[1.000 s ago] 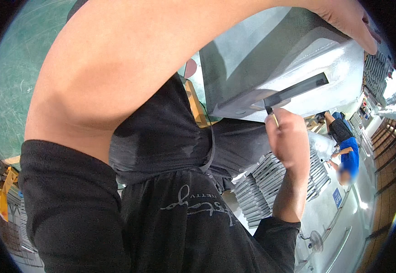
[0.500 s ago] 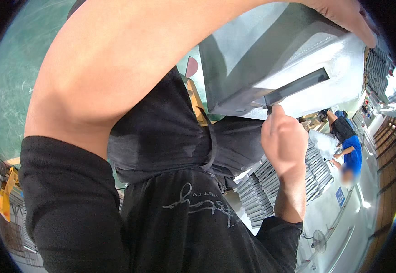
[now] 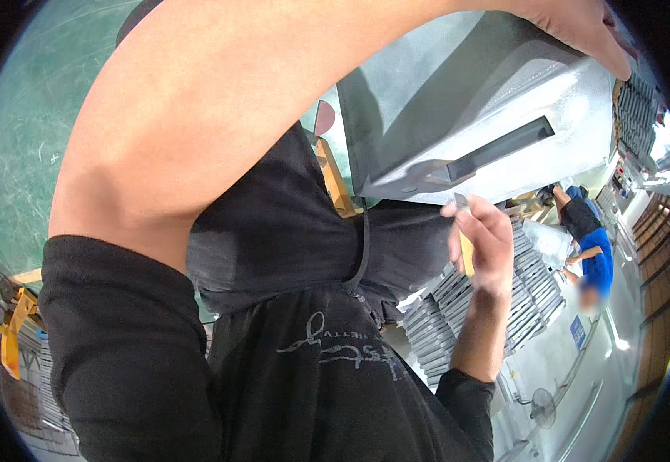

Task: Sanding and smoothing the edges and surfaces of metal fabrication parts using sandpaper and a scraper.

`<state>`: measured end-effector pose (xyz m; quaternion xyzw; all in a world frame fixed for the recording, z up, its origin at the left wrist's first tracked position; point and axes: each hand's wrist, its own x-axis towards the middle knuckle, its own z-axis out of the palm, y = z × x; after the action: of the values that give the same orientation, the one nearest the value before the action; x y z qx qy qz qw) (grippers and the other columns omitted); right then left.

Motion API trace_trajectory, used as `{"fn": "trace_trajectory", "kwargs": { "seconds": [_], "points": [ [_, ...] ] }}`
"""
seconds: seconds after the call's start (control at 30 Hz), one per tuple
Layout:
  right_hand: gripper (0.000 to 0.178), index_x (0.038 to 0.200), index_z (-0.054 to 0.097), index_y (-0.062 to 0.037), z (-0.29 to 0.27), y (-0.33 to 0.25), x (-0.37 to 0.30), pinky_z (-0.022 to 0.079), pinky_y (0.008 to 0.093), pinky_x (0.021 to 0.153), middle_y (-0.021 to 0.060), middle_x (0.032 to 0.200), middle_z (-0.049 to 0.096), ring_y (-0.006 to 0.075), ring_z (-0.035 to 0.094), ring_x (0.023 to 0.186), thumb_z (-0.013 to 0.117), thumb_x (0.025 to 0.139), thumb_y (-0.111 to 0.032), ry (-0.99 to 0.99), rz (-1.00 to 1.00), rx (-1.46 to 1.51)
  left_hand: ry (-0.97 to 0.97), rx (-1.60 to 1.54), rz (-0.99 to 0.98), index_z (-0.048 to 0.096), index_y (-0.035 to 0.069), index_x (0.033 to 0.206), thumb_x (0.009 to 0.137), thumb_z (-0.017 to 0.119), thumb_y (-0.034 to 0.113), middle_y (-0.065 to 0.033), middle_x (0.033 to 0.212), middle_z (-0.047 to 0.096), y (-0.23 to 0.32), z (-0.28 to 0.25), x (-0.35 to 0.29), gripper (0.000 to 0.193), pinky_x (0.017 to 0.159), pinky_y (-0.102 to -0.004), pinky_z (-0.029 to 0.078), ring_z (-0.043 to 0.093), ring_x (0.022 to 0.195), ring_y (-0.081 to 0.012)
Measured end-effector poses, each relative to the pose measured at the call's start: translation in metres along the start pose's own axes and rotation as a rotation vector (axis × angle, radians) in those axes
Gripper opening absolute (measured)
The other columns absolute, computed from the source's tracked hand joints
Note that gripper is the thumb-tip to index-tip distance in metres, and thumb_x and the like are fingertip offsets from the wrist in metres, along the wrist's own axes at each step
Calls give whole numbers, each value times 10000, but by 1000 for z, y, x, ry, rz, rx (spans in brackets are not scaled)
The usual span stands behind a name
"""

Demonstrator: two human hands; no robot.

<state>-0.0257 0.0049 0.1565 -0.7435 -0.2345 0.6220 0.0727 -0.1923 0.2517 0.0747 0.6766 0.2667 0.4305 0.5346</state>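
Observation:
A grey sheet-metal box [image 3: 496, 115] with a long rectangular slot stands in front of me, near my lap. My left arm reaches across its top. At the far right corner, my left hand [image 3: 577, 29] rests on the box with fingers stretched out; some fingertips are lost in the dark rim. Just below the slotted face, apart from it, my right hand [image 3: 489, 239] is closed on a small yellow-handled tool [image 3: 467, 254]. Its flat grey blade-like tip points up toward the slot. The exact kind of tool is hard to make out.
A green surface [image 3: 50, 146] spreads out at the left. A reddish half-round piece [image 3: 325, 118] and a yellow bar [image 3: 336, 181] lie left of the box. Stacked grey metal parts [image 3: 442, 327] stand lower right. Beyond is a person in blue [image 3: 598, 258], and a fan [image 3: 543, 406].
My right hand has pulled back from the slot, down and slightly rightward, and turned so the yellow handle shows. The box and my left hand have barely moved.

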Motion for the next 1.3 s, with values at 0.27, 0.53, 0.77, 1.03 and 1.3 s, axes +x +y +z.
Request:
{"fn": "trace_trajectory", "kwargs": {
  "seconds": [0.27, 0.53, 0.77, 1.03, 1.3],
  "points": [
    [169, 1059, 676, -34, 46, 65, -10, 325, 203, 441, -24, 600, 568, 19, 430, 464, 534, 1033, -123, 254, -71, -33, 34, -92, 28, 717, -53, 1021, 818, 703, 397, -196, 960, 720, -9, 15, 16, 495, 789, -359, 528, 678, 896, -259],
    [153, 1056, 642, 9, 75, 69, -3, 449, 251, 556, 4, 658, 563, 53, 541, 587, 543, 1030, -105, -33, -271, 268, 3, -286, -13, 529, 117, 786, 915, 671, 259, 67, 748, 442, -51, 5, 25, 238, 638, -257, 341, 410, 700, -76],
    [224, 1091, 629, -4, 86, 83, 0, 382, 195, 468, 17, 643, 574, 43, 482, 488, 472, 1047, -157, -123, -463, 668, -46, -89, 129, 624, -44, 854, 938, 493, 272, -140, 860, 640, -48, -28, 42, 353, 729, -341, 477, 589, 784, -230],
    [183, 1043, 619, -13, 88, 85, 21, 349, 217, 476, -16, 607, 514, 32, 441, 507, 482, 1056, -134, -301, -400, 1211, 53, -153, -87, 455, 35, 747, 866, 476, 204, -111, 661, 526, -22, -13, 16, 207, 636, -332, 427, 487, 631, -206],
    [210, 998, 643, 11, 74, 82, 33, 359, 229, 499, -3, 619, 546, 42, 459, 524, 488, 1024, -128, -386, -478, 1222, 440, 164, 20, 399, 108, 746, 824, 462, 219, -61, 805, 458, -13, -20, 30, 150, 866, -391, 455, 507, 857, -194]
  ]
}}
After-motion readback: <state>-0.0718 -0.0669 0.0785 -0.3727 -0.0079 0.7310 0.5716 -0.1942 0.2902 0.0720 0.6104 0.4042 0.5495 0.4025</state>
